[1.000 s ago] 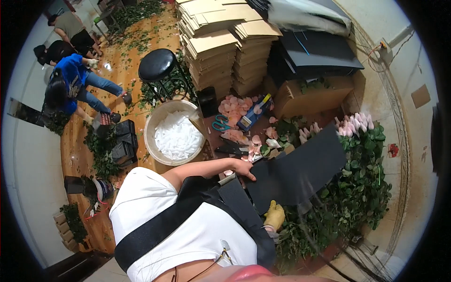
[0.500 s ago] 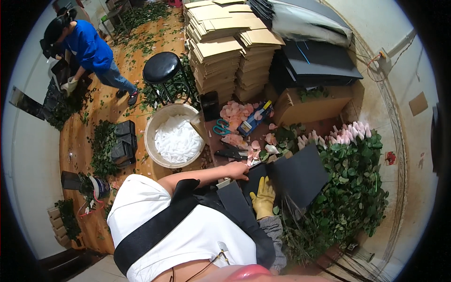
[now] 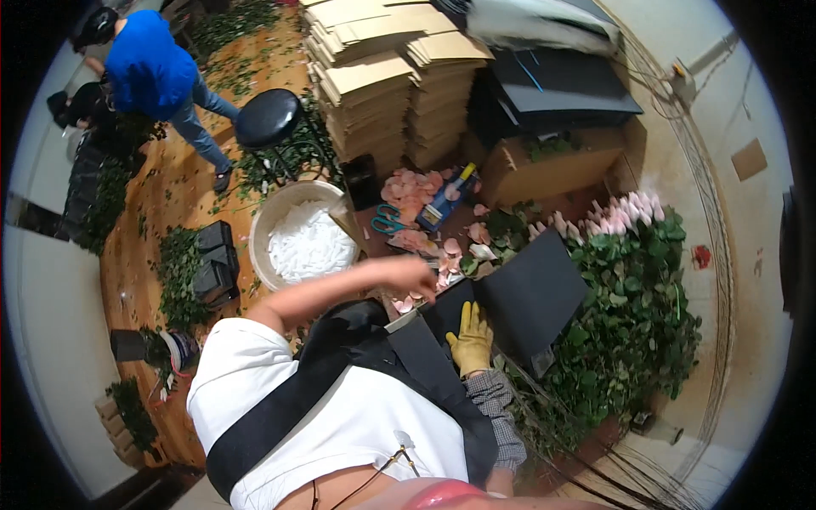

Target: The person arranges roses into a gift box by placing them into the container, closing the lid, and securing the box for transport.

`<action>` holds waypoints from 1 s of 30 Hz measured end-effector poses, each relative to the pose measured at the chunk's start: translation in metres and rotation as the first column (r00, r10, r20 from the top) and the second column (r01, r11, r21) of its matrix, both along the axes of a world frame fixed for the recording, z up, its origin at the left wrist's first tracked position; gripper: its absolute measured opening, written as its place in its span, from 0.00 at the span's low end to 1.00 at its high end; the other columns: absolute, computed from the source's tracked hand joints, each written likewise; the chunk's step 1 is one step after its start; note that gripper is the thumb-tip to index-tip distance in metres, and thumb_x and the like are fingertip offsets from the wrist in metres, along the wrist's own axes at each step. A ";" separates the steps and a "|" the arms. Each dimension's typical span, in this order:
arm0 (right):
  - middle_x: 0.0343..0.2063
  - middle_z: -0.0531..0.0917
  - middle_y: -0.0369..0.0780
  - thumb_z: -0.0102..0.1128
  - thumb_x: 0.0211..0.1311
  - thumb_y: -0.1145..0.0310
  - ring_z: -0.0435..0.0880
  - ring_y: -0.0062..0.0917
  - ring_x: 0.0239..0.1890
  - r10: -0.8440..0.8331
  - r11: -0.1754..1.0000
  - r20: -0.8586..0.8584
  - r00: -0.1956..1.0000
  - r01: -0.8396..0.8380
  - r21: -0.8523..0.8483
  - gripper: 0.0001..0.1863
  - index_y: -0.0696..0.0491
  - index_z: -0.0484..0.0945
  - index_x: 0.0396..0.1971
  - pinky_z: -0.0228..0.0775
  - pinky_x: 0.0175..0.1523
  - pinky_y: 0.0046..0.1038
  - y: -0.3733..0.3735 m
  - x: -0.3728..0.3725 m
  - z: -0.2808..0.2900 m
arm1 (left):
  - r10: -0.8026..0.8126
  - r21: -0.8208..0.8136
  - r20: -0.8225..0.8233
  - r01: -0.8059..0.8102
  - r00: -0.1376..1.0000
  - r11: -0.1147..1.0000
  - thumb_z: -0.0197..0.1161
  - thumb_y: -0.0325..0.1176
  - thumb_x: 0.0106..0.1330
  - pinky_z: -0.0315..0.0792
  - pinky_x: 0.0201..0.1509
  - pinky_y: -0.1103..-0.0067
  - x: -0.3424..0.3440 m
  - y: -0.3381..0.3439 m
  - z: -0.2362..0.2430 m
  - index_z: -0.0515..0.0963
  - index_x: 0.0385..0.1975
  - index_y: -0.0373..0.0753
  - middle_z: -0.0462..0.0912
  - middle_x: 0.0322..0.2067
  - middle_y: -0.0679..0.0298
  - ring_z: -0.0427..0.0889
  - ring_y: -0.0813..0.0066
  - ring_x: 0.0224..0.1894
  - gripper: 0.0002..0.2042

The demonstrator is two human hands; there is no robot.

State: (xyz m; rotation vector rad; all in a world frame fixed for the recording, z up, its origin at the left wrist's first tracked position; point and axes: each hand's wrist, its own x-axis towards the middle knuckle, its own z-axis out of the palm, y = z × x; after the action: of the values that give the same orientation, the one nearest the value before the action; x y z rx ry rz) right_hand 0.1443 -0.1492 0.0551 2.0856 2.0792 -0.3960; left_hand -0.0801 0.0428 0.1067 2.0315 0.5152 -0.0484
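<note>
My right hand [image 3: 472, 340], in a yellow glove, lies with its fingers stretched out on a black sheet [image 3: 448, 308] in front of my body. My bare left hand [image 3: 412, 276] hovers above loose pink petals, left of that sheet. Its fingers bend downward and are smeared by motion, so I cannot see whether anything is in them. A larger black panel [image 3: 535, 293] stands tilted just right of the glove. Beyond it, pink roses [image 3: 625, 217] with dense green leaves [image 3: 629, 314] are bunched together.
Teal scissors [image 3: 388, 219] and a blue box [image 3: 445, 204] lie among pink petals [image 3: 408, 191]. A tub of white pieces [image 3: 310, 246] stands to the left, near a black stool [image 3: 269, 119]. Cardboard stacks [image 3: 365, 93] rise behind. A person in blue [image 3: 153, 68] bends at the far left.
My left hand has lifted off the black sheet's edge and moved left and away from me. My gloved hand stays on the sheet. The person in blue has turned away.
</note>
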 end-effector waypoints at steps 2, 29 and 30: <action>0.75 0.55 0.44 0.65 0.58 0.50 0.64 0.42 0.68 0.035 0.996 0.011 0.999 -0.035 0.079 0.52 0.53 0.46 0.76 0.56 0.69 0.42 -0.003 0.008 -0.002 | 0.121 0.237 0.312 -0.200 0.942 0.951 0.68 0.37 0.63 0.77 0.45 0.69 -0.024 0.058 0.088 0.85 0.40 0.43 0.84 0.36 0.61 0.83 0.63 0.40 0.09; 0.71 0.62 0.43 0.66 0.57 0.49 0.66 0.39 0.67 -0.063 0.997 -0.118 0.991 0.069 0.046 0.49 0.48 0.52 0.75 0.57 0.69 0.40 -0.002 0.007 0.012 | 0.477 0.901 0.380 -0.199 0.792 -0.387 0.65 0.35 0.64 0.75 0.46 0.68 -0.132 0.226 0.128 0.84 0.40 0.55 0.82 0.44 0.73 0.81 0.67 0.43 0.07; 0.72 0.61 0.42 0.66 0.58 0.49 0.65 0.37 0.68 -0.074 0.995 -0.117 0.990 0.082 0.060 0.49 0.49 0.52 0.75 0.55 0.71 0.40 -0.004 0.007 0.012 | 0.505 0.906 0.373 -0.188 0.778 -0.379 0.65 0.37 0.65 0.75 0.46 0.69 -0.127 0.230 0.120 0.84 0.40 0.55 0.82 0.43 0.73 0.81 0.66 0.43 0.06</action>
State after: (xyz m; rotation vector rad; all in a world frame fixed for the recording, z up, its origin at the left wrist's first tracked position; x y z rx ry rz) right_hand 0.1516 -0.1535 0.0666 2.2374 2.1047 -0.4765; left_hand -0.2066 0.2727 0.2267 3.3015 1.9182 0.9561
